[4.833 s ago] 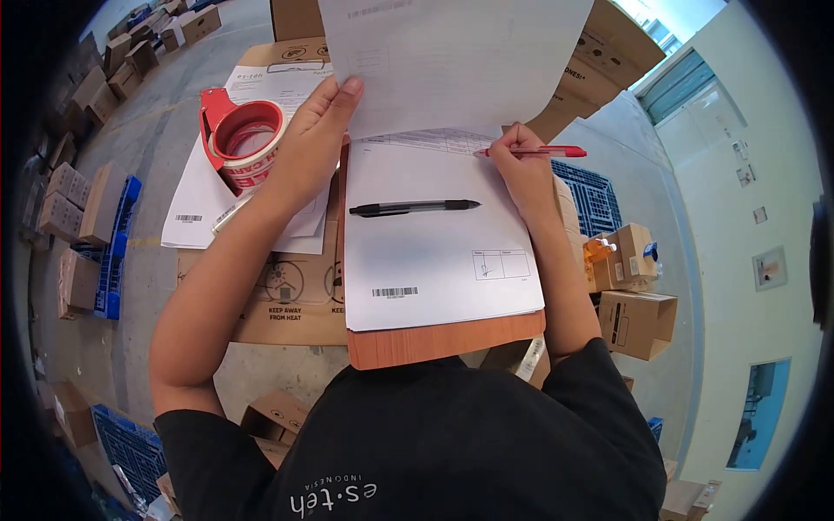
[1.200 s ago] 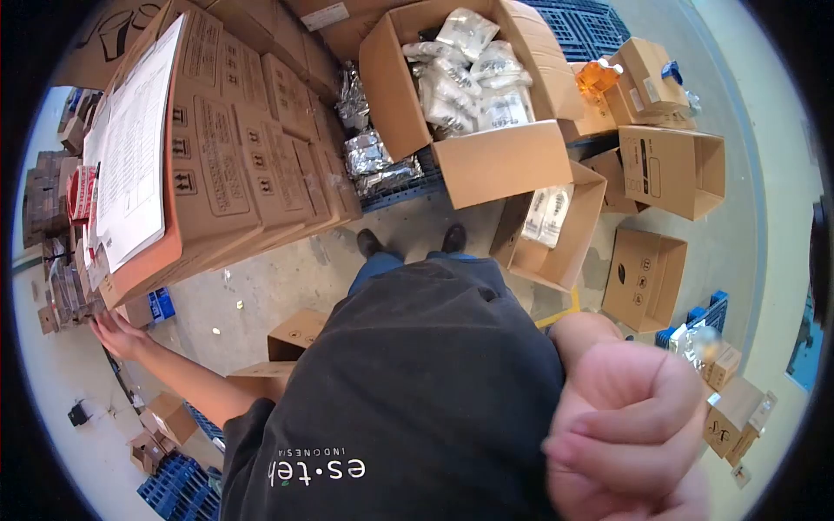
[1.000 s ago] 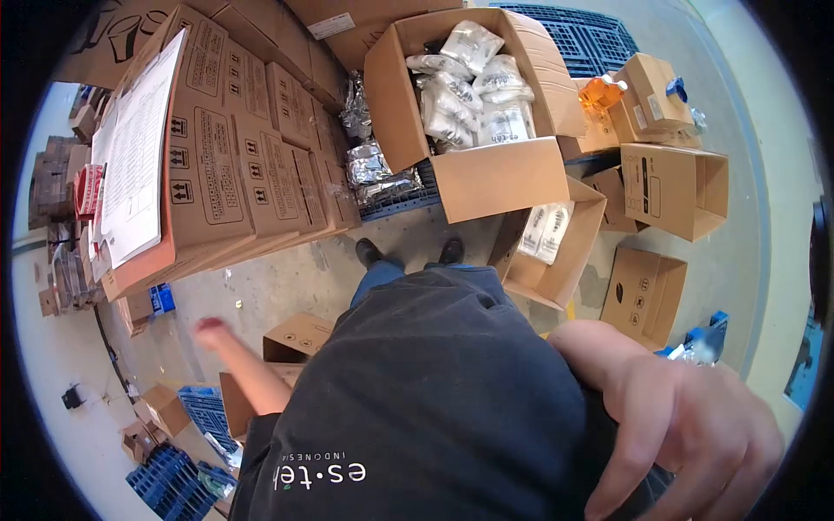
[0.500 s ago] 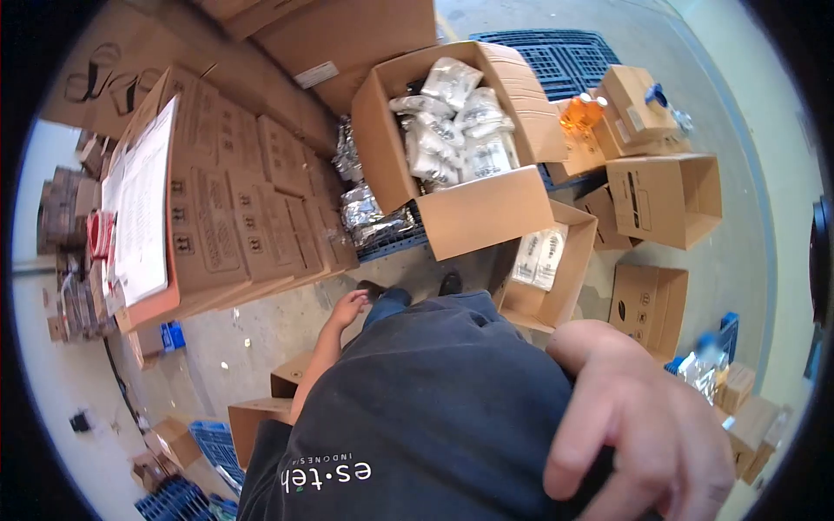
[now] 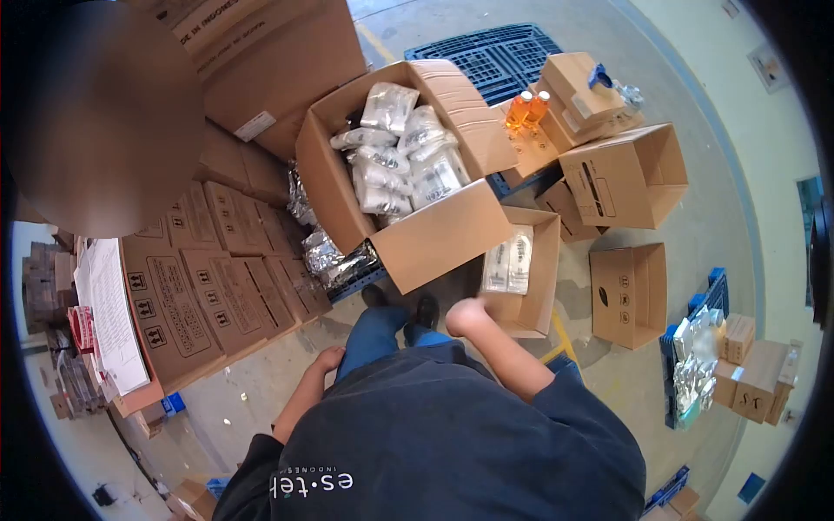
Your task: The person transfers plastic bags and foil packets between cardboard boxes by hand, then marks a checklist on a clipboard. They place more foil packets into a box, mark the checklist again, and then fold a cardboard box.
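My left hand [image 5: 328, 359] hangs beside my left thigh, its fingers loose and apart, with nothing seen in it. My right hand [image 5: 469, 318] is in front of my right leg, near the small open carton; it is blurred and its fingers are hidden. That carton [image 5: 543, 278] holds white printed packs [image 5: 507, 260]. Ahead of me stands a large open cardboard box [image 5: 334, 187] with its flaps out, full of clear plastic-wrapped packs [image 5: 382, 169]. Neither hand touches the large box.
Stacked sealed cartons [image 5: 208, 295] stand at left, with papers [image 5: 113, 313] on top. A large blurred shape [image 5: 104, 113] covers the upper left. Orange bottles [image 5: 526, 110], open boxes [image 5: 617, 178] and a blue pallet [image 5: 486, 61] are at right. Silvery packs [image 5: 334, 260] lie beside the large box.
My right hand has moved from close below the camera to in front of my legs. My left hand has lowered beside my thigh. The view has shifted, and the blurred shape has appeared at upper left.
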`<state>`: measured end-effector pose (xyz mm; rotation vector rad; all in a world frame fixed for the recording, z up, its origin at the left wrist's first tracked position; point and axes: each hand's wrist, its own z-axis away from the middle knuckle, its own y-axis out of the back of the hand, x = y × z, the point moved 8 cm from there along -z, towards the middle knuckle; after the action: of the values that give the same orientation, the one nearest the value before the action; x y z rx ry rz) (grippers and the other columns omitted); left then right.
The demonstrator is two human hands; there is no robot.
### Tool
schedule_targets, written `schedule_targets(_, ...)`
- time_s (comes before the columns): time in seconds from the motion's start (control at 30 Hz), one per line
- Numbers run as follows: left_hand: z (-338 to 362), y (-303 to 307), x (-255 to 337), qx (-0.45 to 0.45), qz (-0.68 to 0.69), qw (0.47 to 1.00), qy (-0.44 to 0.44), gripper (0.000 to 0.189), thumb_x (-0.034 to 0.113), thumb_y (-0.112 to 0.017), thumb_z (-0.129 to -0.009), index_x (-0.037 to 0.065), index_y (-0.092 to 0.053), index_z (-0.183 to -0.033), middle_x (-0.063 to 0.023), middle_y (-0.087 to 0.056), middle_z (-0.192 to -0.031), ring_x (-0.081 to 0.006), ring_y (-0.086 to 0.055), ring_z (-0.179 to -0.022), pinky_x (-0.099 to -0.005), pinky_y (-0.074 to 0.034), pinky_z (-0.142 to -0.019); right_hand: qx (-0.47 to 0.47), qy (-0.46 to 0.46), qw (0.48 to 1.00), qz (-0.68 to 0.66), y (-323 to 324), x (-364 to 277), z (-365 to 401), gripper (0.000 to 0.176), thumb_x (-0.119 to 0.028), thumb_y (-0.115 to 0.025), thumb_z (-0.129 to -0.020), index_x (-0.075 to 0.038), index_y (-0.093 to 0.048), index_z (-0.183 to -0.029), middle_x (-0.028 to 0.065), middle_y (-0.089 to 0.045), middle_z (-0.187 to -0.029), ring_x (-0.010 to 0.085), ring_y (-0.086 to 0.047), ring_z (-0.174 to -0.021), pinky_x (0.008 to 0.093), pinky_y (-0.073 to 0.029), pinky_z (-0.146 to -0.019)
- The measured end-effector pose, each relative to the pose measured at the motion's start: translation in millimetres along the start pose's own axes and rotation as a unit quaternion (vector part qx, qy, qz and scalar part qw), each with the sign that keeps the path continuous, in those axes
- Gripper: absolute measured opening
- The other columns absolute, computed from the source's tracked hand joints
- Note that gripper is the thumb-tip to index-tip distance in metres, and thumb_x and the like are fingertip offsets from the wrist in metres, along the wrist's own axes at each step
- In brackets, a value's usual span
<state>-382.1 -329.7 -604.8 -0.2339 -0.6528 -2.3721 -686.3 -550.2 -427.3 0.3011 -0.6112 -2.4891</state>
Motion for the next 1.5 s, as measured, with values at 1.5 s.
schedule_targets(1.5, -274, 234, 137, 0.323, 0.433, 0.841, 0.020, 0.080, 0.029, -0.060, -0.069, 0.028, -0.020, -0.138, -0.0193, -0.058, -0.107, -0.0357, -0.057, -0.096, -0.0398, -0.045, -0.084, 0.340, 0.169, 0.925, 0.004, 111, 56, -302, 0.011, -0.011, -0.055, -0.071, -0.017, -0.057, -0.080, 0.0024, -0.061, -0.084, 0.0253, -0.060, -0.071, 0.0366, -0.049, -0.057)
